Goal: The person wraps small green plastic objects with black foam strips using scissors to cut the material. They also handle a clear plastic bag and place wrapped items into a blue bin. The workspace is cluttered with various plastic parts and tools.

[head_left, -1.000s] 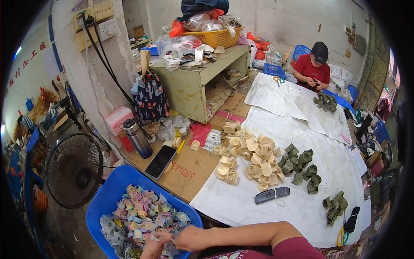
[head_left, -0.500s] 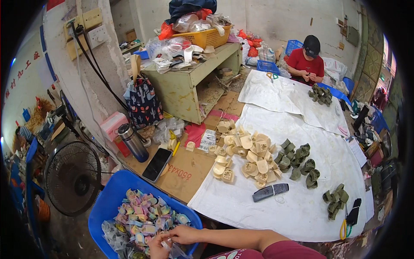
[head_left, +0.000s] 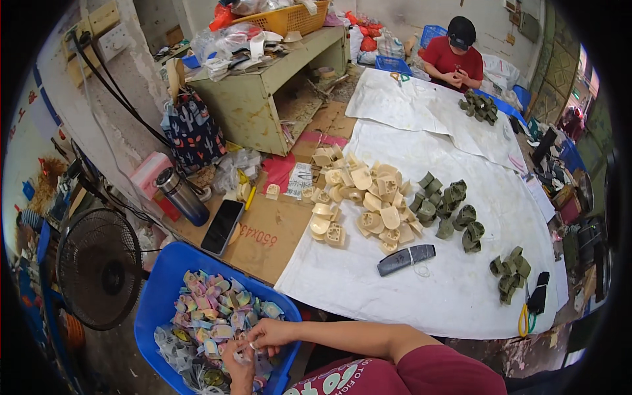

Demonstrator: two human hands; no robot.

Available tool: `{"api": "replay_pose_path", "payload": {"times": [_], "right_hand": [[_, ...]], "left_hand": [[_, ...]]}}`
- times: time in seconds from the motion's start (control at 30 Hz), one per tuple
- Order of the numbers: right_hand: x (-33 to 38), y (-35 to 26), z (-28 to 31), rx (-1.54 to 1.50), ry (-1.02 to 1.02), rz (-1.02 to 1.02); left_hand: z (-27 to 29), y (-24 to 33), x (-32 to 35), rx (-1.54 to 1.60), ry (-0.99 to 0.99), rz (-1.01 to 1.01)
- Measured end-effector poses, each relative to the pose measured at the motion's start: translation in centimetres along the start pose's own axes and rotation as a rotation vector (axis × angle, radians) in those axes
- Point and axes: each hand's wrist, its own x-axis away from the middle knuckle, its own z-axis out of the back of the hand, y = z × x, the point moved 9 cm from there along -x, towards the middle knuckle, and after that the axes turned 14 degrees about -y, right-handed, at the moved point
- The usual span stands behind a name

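Over jumbled, curved pastel pieces (head_left: 205,299), both hands (head_left: 271,334) meet

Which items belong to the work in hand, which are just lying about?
Apparently in use:
- blue plastic tub, under left hand and right hand
- pastel pieces

Seemingly just lying about:
- smartphone
- metal flask
- cactus-print tote bag
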Motion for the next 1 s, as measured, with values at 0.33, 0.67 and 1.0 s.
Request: {"api": "replay_pose_path", "payload": {"times": [0.33,0.67,1.0], "right_hand": [[-0.1,-3.3,0.3,0.647,0.144,0.231],[-0.2,-4.1,-0.3,0.900,0.260,0.251],[18.8,-12.7,0.5,1.264,0.964,0.502]], "left_hand": [[0.4,-2.0,1.3,-0.038,-0.156,0.080],[8.5,-1.4,1.9,-0.333,0.061,0.051],[24.6,-7.2,-1.4,-0.443,0.581,0.232]]}}
